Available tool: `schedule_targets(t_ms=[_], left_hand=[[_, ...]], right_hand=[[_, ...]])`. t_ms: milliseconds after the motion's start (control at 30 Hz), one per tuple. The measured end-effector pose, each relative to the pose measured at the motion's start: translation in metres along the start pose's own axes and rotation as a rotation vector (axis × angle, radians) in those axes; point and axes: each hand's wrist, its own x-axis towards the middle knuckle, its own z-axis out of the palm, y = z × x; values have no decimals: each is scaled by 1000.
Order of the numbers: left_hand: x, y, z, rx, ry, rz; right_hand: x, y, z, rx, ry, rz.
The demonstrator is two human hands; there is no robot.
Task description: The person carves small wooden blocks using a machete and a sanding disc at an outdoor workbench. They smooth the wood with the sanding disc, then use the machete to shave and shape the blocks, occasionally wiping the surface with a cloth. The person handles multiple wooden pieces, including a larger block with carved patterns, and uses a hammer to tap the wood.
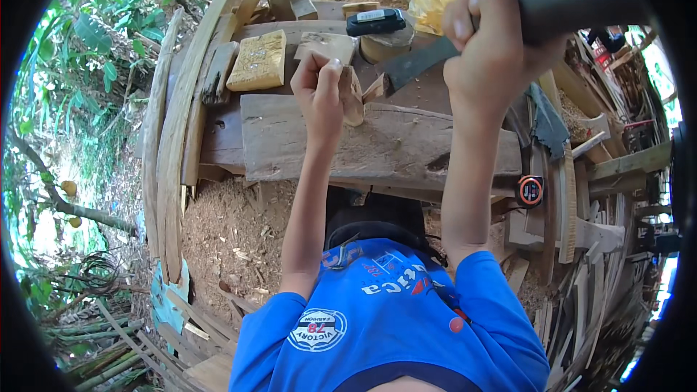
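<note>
My left hand (319,98) is closed on a small piece of wood (353,105), holding it over the far edge of a thick plank (392,147). My right hand (490,40), higher and to the right, grips a knife with a thick dark handle (588,3). Its broad grey blade (421,64) slants down to the left, with its end close beside the wood; whether it touches cannot be made out. A pale chip or split part (374,90) shows between the blade and the left hand's wood. My fingers partly hide the wood.
Beyond my left hand lie a light wood block (257,60), a black case (375,22) and a crumpled yellow plastic bag (434,9). A round tape measure (530,191) sits at the right. Long strips (168,138) lean along the left; wood scraps (602,283) pile up at right.
</note>
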Motion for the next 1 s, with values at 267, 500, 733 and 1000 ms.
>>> schedule_targets(t_ms=[267,500,733,1000], left_hand=[[-13,8,9,119,66,74],[2,-1,-11,108,216,64],[-5,-3,-30,-86,62,65],[-22,-3,-12,88,-21,211]], right_hand=[[38,-65,-56,345,-118,-14],[-30,17,-31,385,43,32],[-39,20,-42,81,201,48],[-11,-53,-54,414,75,-69]])
